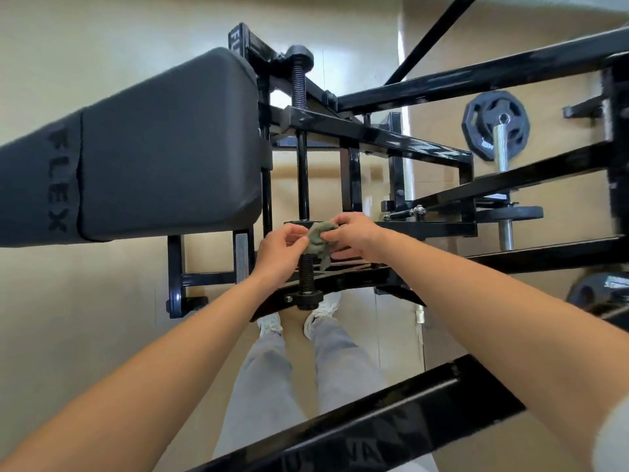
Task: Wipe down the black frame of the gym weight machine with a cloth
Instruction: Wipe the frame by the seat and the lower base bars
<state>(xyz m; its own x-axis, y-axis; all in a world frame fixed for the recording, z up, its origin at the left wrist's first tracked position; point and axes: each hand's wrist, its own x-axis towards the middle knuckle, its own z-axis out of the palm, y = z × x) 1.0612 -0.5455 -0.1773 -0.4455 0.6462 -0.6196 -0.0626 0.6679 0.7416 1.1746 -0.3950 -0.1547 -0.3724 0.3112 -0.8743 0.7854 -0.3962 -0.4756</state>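
A small grey-green cloth (318, 241) is bunched between both hands at the centre of the view. My left hand (280, 248) pinches its left side and my right hand (354, 235) grips its right side. They hover just above a black threaded bolt (305, 275) that stands on a low crossbar of the black machine frame (381, 134). Glossy black bars of the frame run behind, right and in front of the hands.
A dark padded bench cushion (163, 148) marked FLEX fills the left. Weight plates (495, 124) hang on a chrome peg at right, with another plate (510, 212) lower down. A thick black bar (391, 413) crosses the foreground. My legs and white shoes (321, 310) stand on tan floor.
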